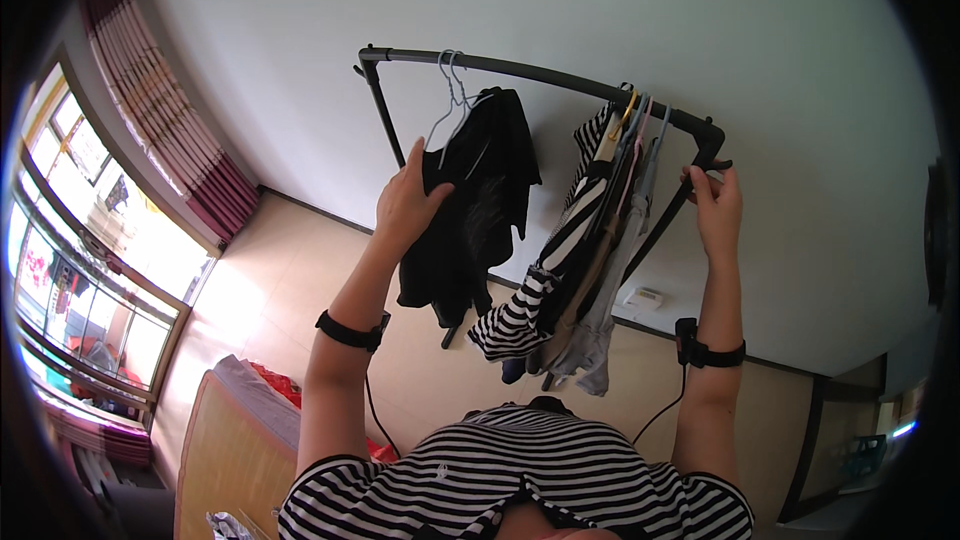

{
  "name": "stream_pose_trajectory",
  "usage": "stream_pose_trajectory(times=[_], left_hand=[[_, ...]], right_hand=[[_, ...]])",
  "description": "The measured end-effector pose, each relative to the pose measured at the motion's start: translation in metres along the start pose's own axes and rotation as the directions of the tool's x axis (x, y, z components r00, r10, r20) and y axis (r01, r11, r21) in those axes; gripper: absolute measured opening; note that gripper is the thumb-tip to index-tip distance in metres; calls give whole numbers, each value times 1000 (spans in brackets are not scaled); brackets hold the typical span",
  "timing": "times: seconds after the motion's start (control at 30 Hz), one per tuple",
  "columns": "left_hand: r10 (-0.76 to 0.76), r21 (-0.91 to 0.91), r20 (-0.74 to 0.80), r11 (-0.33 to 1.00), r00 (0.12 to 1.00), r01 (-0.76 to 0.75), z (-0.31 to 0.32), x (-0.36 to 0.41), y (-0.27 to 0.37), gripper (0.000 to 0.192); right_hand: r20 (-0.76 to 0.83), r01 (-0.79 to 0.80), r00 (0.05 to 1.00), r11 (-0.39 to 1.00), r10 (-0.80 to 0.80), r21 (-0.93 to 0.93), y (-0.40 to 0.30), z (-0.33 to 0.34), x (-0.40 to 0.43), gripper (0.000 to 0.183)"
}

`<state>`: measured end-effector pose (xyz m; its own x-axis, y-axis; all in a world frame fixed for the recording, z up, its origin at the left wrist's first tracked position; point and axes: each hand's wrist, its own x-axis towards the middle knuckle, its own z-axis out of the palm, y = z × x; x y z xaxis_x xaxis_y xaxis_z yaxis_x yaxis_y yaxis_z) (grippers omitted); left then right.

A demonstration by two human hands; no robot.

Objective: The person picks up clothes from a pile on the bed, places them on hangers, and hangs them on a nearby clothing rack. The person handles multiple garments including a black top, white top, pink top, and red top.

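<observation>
A dark metal garment rack (pixel 540 73) stands before me against the wall. My left hand (pixel 409 199) is raised at the left edge of a black garment (pixel 476 210) on wire hangers (pixel 454 101), thumb and fingers apart; whether it touches the cloth is unclear. My right hand (pixel 714 202) grips the rack's right upright, just below the corner and its small hook. Towards the right of the bar hang several garments close together, among them a black-and-white striped one (pixel 517 315) and a light grey one (pixel 600 330), on grey, pink and yellow hangers.
A pale wall (pixel 600 7) rises behind the rack. Curtains (pixel 150 105) and a bright glazed door (pixel 90 240) lie at the left. A bed with a woven mat (pixel 232 450) is at lower left, with red cloth beside it. A white device (pixel 643 298) sits low by the wall.
</observation>
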<state>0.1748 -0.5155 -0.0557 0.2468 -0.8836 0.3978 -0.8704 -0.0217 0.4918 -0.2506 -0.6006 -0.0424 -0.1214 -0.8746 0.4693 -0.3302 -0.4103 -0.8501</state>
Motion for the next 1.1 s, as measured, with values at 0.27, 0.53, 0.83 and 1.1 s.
stream_pose_trajectory(times=[0.27,0.53,0.83,1.1], left_hand=[[125,-333,-27,934,992,-127,15,-12,26,42],[151,-437,51,892,987,-115,25,-31,71,44],[196,-524,120,845,973,-105,42,-49,114,43],[254,-474,145,866,956,-159,51,-55,126,43]], right_hand=[[-42,42,998,998,-41,44,-2,1,-2,34],[-48,51,998,998,-49,26,3,4,0,33],[-25,54,998,998,-55,-29,12,2,5,31],[-1,64,998,998,-64,-13,13,3,6,32]])
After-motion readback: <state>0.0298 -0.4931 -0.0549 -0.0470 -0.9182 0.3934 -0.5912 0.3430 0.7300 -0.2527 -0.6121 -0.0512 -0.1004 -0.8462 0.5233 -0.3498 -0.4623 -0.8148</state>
